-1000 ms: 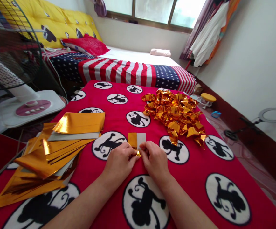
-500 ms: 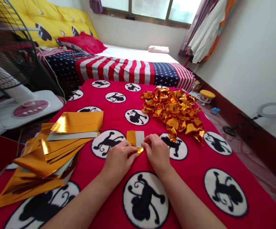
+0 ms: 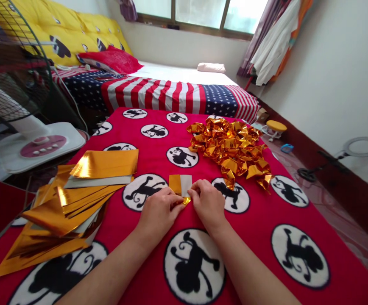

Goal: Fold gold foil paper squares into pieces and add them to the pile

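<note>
A partly folded sheet of gold foil paper (image 3: 186, 183) lies on the red cloth (image 3: 247, 262), showing a gold strip, a pale backing strip and a small folded gold edge towards me. My left hand (image 3: 161, 208) has its fingers closed on the near left of the sheet, pressing the folded edge. My right hand (image 3: 207, 201) pinches the sheet's near right corner between thumb and fingers. The fingertips hide part of the fold. Left of my hands lies a loose stack of flat gold foil sheets (image 3: 106, 163), some with the pale side up.
Folded gold foil pieces (image 3: 231, 146) are heaped at the table's back right. A fan (image 3: 40, 142) stands at the left edge. Behind the table is a bed (image 3: 158, 94) with a striped and starred cover. A ring light (image 3: 363, 146) stands on the right.
Both hands keep almost the same hold on the foil paper. The right fingers have shifted very slightly at the sheet's near corner, and the camera view has moved a little.
</note>
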### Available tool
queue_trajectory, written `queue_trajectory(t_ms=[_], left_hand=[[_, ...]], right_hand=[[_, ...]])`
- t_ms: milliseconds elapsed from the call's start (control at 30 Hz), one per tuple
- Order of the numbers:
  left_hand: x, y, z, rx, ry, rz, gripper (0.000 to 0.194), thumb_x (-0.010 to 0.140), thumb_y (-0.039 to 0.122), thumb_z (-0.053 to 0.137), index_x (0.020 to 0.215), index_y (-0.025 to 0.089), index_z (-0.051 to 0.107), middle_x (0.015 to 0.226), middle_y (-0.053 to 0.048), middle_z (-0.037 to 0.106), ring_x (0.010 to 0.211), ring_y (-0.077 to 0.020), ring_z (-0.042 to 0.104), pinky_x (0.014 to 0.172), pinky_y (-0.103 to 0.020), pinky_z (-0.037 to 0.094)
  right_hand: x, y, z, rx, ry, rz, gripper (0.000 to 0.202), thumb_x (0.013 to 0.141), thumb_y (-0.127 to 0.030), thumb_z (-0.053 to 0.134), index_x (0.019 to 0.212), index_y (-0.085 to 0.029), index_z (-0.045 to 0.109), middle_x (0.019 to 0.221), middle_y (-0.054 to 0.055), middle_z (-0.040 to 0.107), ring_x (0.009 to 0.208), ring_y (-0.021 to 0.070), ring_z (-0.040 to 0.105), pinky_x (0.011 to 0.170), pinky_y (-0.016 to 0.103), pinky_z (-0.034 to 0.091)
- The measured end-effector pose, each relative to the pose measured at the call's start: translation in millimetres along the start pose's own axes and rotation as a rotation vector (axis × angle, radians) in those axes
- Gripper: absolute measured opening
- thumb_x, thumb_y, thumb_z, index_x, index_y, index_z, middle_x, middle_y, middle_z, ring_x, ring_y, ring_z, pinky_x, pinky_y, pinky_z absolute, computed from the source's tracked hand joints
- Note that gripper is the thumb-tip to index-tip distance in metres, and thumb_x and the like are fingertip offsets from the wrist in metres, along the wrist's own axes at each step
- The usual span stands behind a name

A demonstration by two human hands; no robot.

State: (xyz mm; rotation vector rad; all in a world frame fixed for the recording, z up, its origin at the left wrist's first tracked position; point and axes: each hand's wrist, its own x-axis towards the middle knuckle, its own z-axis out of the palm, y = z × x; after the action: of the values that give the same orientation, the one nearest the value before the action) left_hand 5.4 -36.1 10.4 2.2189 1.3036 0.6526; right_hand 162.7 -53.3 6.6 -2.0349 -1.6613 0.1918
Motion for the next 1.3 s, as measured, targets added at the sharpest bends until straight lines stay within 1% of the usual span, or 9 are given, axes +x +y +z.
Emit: queue_trajectory(t_ms=[100, 200, 300, 500, 900, 1000, 1100, 1200, 1300], left_hand=[[0, -1, 1.1, -0.013, 0.009, -0.002, 0.012, 0.081, 0.025, 0.065, 0.087, 0.025, 0.075, 0.081, -0.001, 0.065, 0.073, -0.0142, 0.059, 0.068, -0.026, 0.044], [-1, -2, 1.0, -0.014, 0.003, -0.003, 0.012, 0.081, 0.026, 0.064, 0.087, 0.025, 0.075, 0.081, -0.001, 0.065, 0.072, -0.0143, 0.059, 0.067, -0.026, 0.044], [0, -3, -0.5, 0.001, -0.009, -0.011, 0.013, 0.081, 0.026, 0.064, 0.087, 0.025, 0.075, 0.078, -0.002, 0.063, 0.071, -0.0144, 0.056, 0.066, -0.026, 0.042], [4, -2, -5.1, -0.004, -0.076, -0.011, 0.014, 0.078, 0.025, 0.066, 0.088, 0.027, 0.076, 0.074, -0.001, 0.06, 0.067, -0.0137, 0.053, 0.063, -0.025, 0.04], [3, -1, -10.4, -0.007, -0.103, 0.028, 0.017, 0.073, 0.015, 0.063, 0.082, 0.024, 0.074, 0.073, -0.001, 0.06, 0.069, -0.0136, 0.054, 0.062, -0.025, 0.04], [3, -4, -10.3, -0.065, -0.085, 0.02, 0.021, 0.069, 0.016, 0.067, 0.087, 0.024, 0.073, 0.073, 0.0, 0.062, 0.068, -0.0132, 0.055, 0.061, -0.024, 0.041], [3, -8, -9.0, -0.199, -0.068, -0.03, 0.026, 0.066, 0.021, 0.073, 0.091, 0.02, 0.07, 0.075, 0.0, 0.065, 0.064, -0.0125, 0.057, 0.059, -0.023, 0.045], [2, -8, -7.0, -0.244, -0.058, -0.035, 0.017, 0.071, 0.026, 0.071, 0.085, 0.018, 0.069, 0.076, -0.001, 0.065, 0.064, -0.0129, 0.058, 0.059, -0.024, 0.046], [-1, -4, -3.8, -0.153, -0.014, 0.001, 0.008, 0.073, 0.023, 0.07, 0.08, 0.019, 0.069, 0.078, -0.002, 0.063, 0.071, -0.0148, 0.058, 0.065, -0.026, 0.046]], right_hand=[[2, 3, -2, 0.081, 0.024, 0.001, 0.01, 0.084, -0.026, 0.061, 0.075, -0.022, 0.058, 0.079, -0.002, 0.063, 0.068, 0.0126, 0.057, 0.059, 0.025, 0.031], [-5, 6, -4, 0.174, -0.04, -0.064, 0.01, 0.082, -0.027, 0.064, 0.075, -0.022, 0.058, 0.075, -0.004, 0.062, 0.067, 0.0113, 0.057, 0.059, 0.023, 0.033], [-9, 6, -4, 0.137, -0.093, -0.091, 0.009, 0.079, -0.026, 0.067, 0.074, -0.023, 0.06, 0.072, -0.005, 0.062, 0.066, 0.0112, 0.057, 0.057, 0.023, 0.031], [-11, 0, -3, 0.09, -0.086, -0.094, 0.004, 0.082, -0.026, 0.063, 0.078, -0.025, 0.063, 0.079, -0.004, 0.062, 0.071, 0.0116, 0.058, 0.058, 0.024, 0.032], [-14, -6, -5, 0.035, -0.117, -0.062, 0.007, 0.079, -0.03, 0.066, 0.084, -0.025, 0.062, 0.083, -0.003, 0.061, 0.074, 0.0135, 0.059, 0.06, 0.024, 0.032], [-13, -6, -5, 0.044, -0.121, -0.052, 0.008, 0.078, -0.029, 0.067, 0.083, -0.026, 0.062, 0.084, -0.003, 0.062, 0.075, 0.0138, 0.059, 0.06, 0.024, 0.032], [-13, -6, -4, 0.051, -0.112, -0.039, 0.008, 0.077, -0.029, 0.068, 0.082, -0.026, 0.063, 0.083, -0.003, 0.062, 0.075, 0.014, 0.059, 0.06, 0.025, 0.032], [-14, -7, -5, 0.05, -0.101, -0.033, 0.008, 0.076, -0.029, 0.069, 0.081, -0.026, 0.063, 0.082, -0.003, 0.062, 0.074, 0.0143, 0.059, 0.06, 0.025, 0.033], [-14, -9, -6, 0.058, -0.098, -0.03, 0.007, 0.077, -0.027, 0.068, 0.08, -0.025, 0.063, 0.081, -0.003, 0.061, 0.074, 0.0139, 0.059, 0.06, 0.025, 0.033]])
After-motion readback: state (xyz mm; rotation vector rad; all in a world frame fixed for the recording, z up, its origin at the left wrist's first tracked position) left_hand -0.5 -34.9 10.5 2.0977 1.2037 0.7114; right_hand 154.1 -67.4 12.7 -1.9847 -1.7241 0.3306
